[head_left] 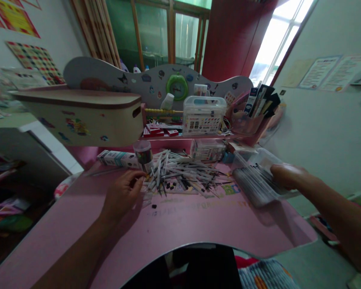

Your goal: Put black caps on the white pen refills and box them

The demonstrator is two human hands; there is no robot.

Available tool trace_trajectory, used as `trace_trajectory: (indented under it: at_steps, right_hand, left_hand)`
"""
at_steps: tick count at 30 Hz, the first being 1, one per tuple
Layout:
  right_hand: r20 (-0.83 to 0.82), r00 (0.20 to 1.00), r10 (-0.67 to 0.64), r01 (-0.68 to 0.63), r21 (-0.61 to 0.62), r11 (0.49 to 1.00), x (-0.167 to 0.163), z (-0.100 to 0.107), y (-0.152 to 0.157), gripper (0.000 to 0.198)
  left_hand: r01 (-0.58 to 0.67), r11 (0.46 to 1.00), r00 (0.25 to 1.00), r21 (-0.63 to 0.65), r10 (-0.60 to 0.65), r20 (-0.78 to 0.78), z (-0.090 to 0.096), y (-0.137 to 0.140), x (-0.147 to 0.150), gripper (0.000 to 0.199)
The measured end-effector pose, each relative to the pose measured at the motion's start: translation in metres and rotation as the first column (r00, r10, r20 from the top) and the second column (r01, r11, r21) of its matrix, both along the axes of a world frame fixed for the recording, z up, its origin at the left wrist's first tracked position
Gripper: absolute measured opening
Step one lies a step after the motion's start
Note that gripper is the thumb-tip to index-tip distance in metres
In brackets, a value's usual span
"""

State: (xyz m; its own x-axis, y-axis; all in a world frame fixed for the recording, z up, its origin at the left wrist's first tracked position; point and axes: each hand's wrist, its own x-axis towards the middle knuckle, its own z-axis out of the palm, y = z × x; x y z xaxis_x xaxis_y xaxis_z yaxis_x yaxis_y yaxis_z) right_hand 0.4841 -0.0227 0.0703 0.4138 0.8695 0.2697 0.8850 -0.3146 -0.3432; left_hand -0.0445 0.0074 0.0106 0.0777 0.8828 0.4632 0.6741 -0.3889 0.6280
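My left hand (126,192) rests at the left edge of a loose pile of slim white and grey pens (183,170). Its thumb and forefinger are pinched together; whatever lies between them is too small to make out. Just behind those fingertips stands a clear round jar (143,154) with dark contents. At the right, my right hand (287,176) is closed over the far right side of a clear plastic box (260,200), its fingers partly hidden. Many dark-tipped pens (255,178) lie side by side in that box. Small black caps (171,186) are scattered before the pile.
A long white carton (117,159) lies left of the jar. Above the pink desk (180,224), a shelf carries a cream bin (87,124), a clear handled case (203,116) and a pen holder (246,122). Another clear case (209,149) sits beneath the shelf.
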Motion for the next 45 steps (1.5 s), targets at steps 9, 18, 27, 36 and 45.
trace_trajectory:
  at_steps: [9, 18, 27, 36, 45]
  right_hand:
    - [0.108, 0.988, 0.109, -0.023, -0.596, 0.803, -0.018, 0.021, -0.007, 0.046]
    - [0.335, 0.871, 0.36, -0.259, -0.309, 0.915, -0.08, 0.055, -0.021, 0.021]
    - [0.051, 0.613, 0.789, -0.692, -0.447, 0.567, -0.25, 0.014, -0.023, 0.015]
    - [0.051, 0.697, 0.715, -0.688, -0.232, 0.687, -0.294, -0.046, 0.014, 0.018]
    - [0.081, 0.723, 0.686, -0.656, -0.227, 0.719, -0.291, -0.059, 0.001, 0.019]
  left_hand:
    - [0.008, 0.997, 0.939, -0.083, -0.036, -0.343, 0.005, 0.011, -0.012, 0.019]
    - [0.016, 0.909, 0.848, -0.417, -0.234, -0.476, 0.02, 0.011, -0.023, 0.017]
    - [0.15, 0.862, 0.856, -0.484, -0.358, -0.373, 0.019, 0.004, -0.008, 0.016]
    - [0.163, 0.945, 0.92, -0.283, -0.249, -0.301, 0.002, -0.002, 0.011, 0.016]
    - [0.144, 0.989, 0.989, -0.034, -0.145, -0.034, -0.003, -0.014, 0.023, 0.014]
